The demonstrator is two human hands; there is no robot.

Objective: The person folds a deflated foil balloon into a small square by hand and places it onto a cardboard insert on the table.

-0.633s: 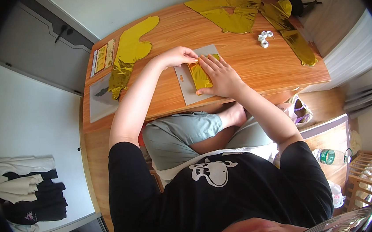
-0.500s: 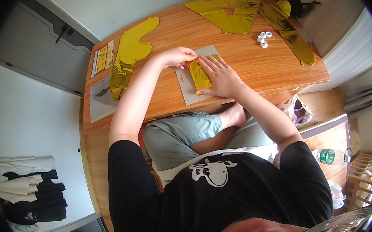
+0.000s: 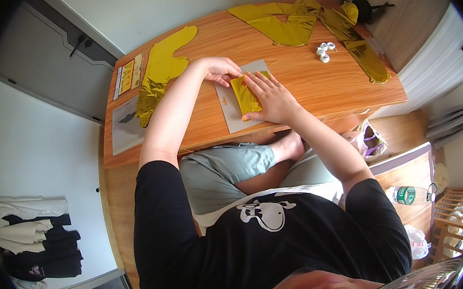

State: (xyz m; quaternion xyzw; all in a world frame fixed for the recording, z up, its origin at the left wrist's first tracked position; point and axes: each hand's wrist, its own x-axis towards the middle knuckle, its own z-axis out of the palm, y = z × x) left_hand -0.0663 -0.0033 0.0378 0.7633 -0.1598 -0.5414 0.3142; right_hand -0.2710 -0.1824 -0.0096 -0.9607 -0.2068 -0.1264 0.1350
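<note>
We see the right hand (image 3: 271, 99) lying flat on a folded gold foil piece (image 3: 246, 95), its fingers (image 3: 254, 84) spread and stretched out straight, pressing down rather than gripping. The foil piece sits on a grey card (image 3: 234, 116) near the middle of the wooden worktop (image 3: 314, 82), close to its near edge. The left hand (image 3: 222, 70) rests at the far left corner of the foil, its fingers curled loosely and touching the edge where foil meets card; we cannot tell whether they pinch anything.

To the left on the worktop we see a long gold foil shape (image 3: 162, 71), partly crumpled at its near end, where it overlaps a second grey card (image 3: 125, 129). Just beyond that lies a small yellow printed sheet (image 3: 129, 76). At the far right more gold foil pieces (image 3: 298, 20) are spread out, one running down toward the right edge. Near them, well apart from the hands, sits a small cluster of white rolls (image 3: 324, 51).

Below the worktop we see the person's grey trousers (image 3: 223, 170) and a bare foot (image 3: 289, 146).
</note>
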